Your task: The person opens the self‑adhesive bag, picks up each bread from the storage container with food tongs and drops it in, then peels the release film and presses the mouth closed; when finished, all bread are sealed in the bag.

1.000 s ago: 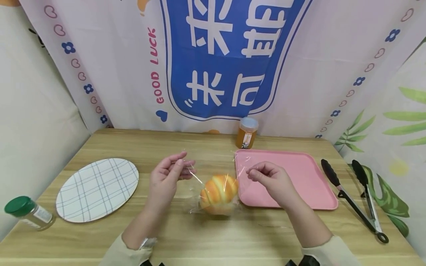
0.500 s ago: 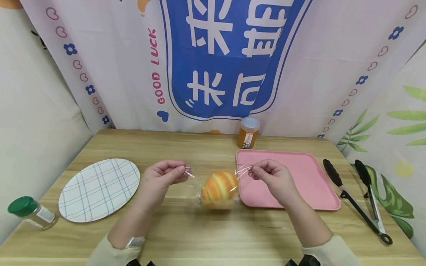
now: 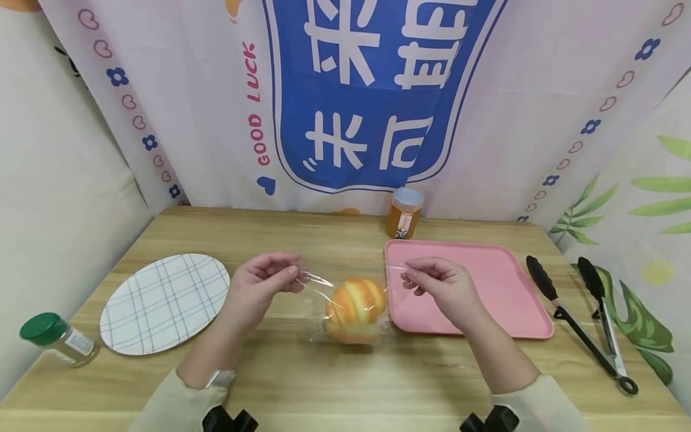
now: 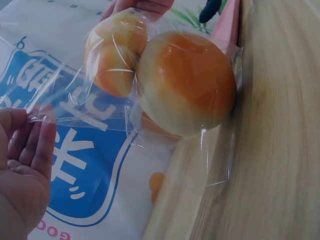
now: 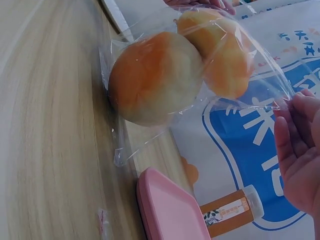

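Between my hands hangs a clear plastic bag [image 3: 315, 300] with bread inside. The head view shows a ridged, croissant-like bread [image 3: 356, 306] in it; a round bun [image 4: 187, 82] also shows in the left wrist view, below the ridged bread [image 4: 116, 57]. My left hand [image 3: 263, 287] pinches one upper corner of the bag between thumb and fingers. The opposite corner is pinched by my right hand [image 3: 439, 287], as the right wrist view shows at the fingertips [image 5: 300, 102]. The bag's bottom is close to the table; the wrist views do not settle whether it touches.
A pink tray [image 3: 513, 312] lies under and beyond my right hand, with tongs [image 3: 580, 336] to its right. Behind the tray stands a honey-coloured jar [image 3: 403, 215]. To the left are an oval checked plate [image 3: 162, 306] and a green-lidded shaker [image 3: 59, 339]. A printed curtain [image 3: 216, 120] closes the back.
My left hand, with its fingers spread a second ago, now pinches the bag's corner and sits slightly further left. The bag's top is stretched between my hands. My right hand has barely moved.
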The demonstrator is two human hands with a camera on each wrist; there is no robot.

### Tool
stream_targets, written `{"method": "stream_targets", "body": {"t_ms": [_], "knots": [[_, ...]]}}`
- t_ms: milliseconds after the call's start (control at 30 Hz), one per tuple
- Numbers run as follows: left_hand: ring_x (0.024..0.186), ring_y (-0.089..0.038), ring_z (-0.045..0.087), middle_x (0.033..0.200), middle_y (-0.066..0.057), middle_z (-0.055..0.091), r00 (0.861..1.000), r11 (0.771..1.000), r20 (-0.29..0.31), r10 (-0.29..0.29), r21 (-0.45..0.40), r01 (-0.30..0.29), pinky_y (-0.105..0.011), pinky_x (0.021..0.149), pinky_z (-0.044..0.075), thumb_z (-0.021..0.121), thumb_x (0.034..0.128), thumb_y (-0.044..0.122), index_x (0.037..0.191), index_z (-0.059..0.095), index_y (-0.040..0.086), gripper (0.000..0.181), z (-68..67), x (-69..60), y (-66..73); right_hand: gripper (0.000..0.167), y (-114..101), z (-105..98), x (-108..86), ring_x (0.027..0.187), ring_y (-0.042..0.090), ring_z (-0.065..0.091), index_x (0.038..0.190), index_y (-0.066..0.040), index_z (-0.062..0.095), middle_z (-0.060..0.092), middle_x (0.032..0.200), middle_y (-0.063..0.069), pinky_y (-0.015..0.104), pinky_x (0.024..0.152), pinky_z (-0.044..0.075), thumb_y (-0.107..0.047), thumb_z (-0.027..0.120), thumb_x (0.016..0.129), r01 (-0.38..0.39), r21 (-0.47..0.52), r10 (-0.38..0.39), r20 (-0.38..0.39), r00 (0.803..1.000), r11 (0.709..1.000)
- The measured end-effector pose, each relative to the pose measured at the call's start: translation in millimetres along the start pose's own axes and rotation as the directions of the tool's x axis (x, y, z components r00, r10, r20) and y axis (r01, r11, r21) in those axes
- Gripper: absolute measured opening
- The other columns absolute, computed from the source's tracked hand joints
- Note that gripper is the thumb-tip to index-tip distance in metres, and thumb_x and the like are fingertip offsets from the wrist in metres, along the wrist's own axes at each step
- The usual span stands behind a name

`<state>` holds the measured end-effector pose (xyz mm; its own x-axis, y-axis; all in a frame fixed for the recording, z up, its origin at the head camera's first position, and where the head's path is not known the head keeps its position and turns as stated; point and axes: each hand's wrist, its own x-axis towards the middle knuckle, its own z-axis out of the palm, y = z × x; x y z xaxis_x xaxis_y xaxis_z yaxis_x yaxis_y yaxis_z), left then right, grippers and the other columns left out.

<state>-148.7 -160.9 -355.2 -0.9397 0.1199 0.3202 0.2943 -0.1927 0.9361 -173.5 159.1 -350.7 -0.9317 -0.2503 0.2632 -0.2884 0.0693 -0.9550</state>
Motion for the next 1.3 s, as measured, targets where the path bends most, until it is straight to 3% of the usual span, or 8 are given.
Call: {"method": "stream_targets", "body": {"t_ms": [167, 333, 533, 700, 833, 933, 1033, 1300], "knots": [[0.079, -0.007, 0.073, 0.087, 0.007, 0.076, 0.999, 0.999, 0.028, 0.046, -0.008, -0.046, -0.026, 0.068, 0.063, 0.054, 0.0925, -0.011, 0.097, 0.073, 0.023, 0.039, -1.6, 3.2, -2.2, 0.042, -1, -3, 1.6, 0.076, 0.001, 0.069, 0.09, -0.031, 0.073, 0.073, 0.085, -0.017, 0.019, 0.062, 0.057, 0.007, 0.056, 0.092, 0.034, 0.005, -0.034, 0.042, 0.999, 0.999], [0.078, -0.007, 0.072, 0.088, 0.007, 0.075, 1.0, 0.998, 0.03, 0.008, 0.057, -0.01, -0.026, 0.069, 0.063, 0.054, 0.0934, -0.008, 0.089, 0.073, 0.021, 0.035, -2.9, 2.8, -0.2, 0.047, -1, -6, 1.4, 0.074, 0.001, 0.067, 0.083, -0.03, 0.072, 0.072, 0.082, -0.016, 0.019, 0.063, 0.058, 0.012, 0.05, 0.09, 0.051, 0.002, -0.052, 0.06, 0.997, 0.999], [0.08, -0.009, 0.071, 0.087, 0.006, 0.073, 0.998, 0.992, 0.056, -0.022, 0.128, 0.014, -0.027, 0.073, 0.063, 0.052, 0.0959, -0.004, 0.092, 0.068, 0.0, 0.017, -1.4, 2.4, 3.8, 0.039, -2, -8, 0.7, 0.076, 0.002, 0.067, 0.08, -0.022, 0.071, 0.073, 0.084, -0.016, 0.02, 0.064, 0.058, 0.011, 0.051, 0.091, 0.074, -0.021, -0.072, 0.082, 0.994, 0.997], [0.08, -0.007, 0.072, 0.085, 0.007, 0.075, 0.998, 0.993, 0.068, -0.007, 0.118, -0.001, -0.024, 0.073, 0.062, 0.052, 0.0963, -0.002, 0.087, 0.068, 0.01, 0.022, 1.0, 0.5, 7.1, 0.031, -4, -10, 0.3, 0.079, 0.001, 0.067, 0.08, -0.013, 0.07, 0.073, 0.086, -0.018, 0.02, 0.066, 0.058, 0.01, 0.053, 0.091, 0.09, -0.062, -0.084, 0.101, 0.991, 0.994], [0.078, -0.008, 0.069, 0.085, 0.008, 0.073, 0.997, 0.972, 0.015, -0.074, 0.224, 0.069, -0.021, 0.07, 0.06, 0.07, 0.0889, 0.005, 0.091, 0.068, 0.006, 0.003, 4.7, -0.3, 7.8, 0.019, -6, -12, -0.5, 0.081, 0.001, 0.066, 0.083, 0.002, 0.067, 0.071, 0.088, -0.019, 0.02, 0.068, 0.058, 0.011, 0.053, 0.092, 0.105, -0.096, -0.093, 0.122, 0.988, 0.99], [0.08, -0.009, 0.067, 0.087, 0.009, 0.072, 0.992, 0.953, -0.01, -0.126, 0.278, 0.123, -0.02, 0.07, 0.059, 0.075, 0.0846, 0.005, 0.097, 0.064, -0.003, 0.019, 7.7, -0.1, 7.9, 0.012, -8, -14, -1.3, 0.081, 0.001, 0.065, 0.088, 0.011, 0.062, 0.07, 0.088, -0.017, 0.02, 0.07, 0.058, 0.01, 0.05, 0.093, 0.127, -0.121, -0.107, 0.159, 0.981, 0.984], [0.082, -0.009, 0.068, 0.089, 0.01, 0.072, 0.991, 0.951, -0.007, -0.134, 0.279, 0.131, -0.021, 0.073, 0.06, 0.073, 0.085, 0.003, 0.101, 0.062, -0.007, 0.021, 9.7, -0.4, 9.1, 0.011, -10, -15, -1.5, 0.08, 0.002, 0.064, 0.091, 0.014, 0.06, 0.069, 0.088, -0.016, 0.019, 0.071, 0.058, 0.007, 0.051, 0.093, 0.131, -0.122, -0.107, 0.184, 0.977, 0.984], [0.083, -0.008, 0.069, 0.088, 0.012, 0.072, 0.994, 0.949, -0.006, -0.107, 0.297, 0.104, -0.021, 0.075, 0.06, 0.072, 0.0851, 0.0, 0.101, 0.063, -0.007, 0.019, 10.2, 0.0, 8.4, 0.017, -10, -9, -0.5, 0.072, 0.004, 0.06, 0.09, 0.007, 0.061, 0.065, 0.078, -0.013, 0.018, 0.064, 0.055, -0.001, 0.074, 0.084, 0.003, -0.198, 0.008, 0.055, 0.998, 0.98]]}}
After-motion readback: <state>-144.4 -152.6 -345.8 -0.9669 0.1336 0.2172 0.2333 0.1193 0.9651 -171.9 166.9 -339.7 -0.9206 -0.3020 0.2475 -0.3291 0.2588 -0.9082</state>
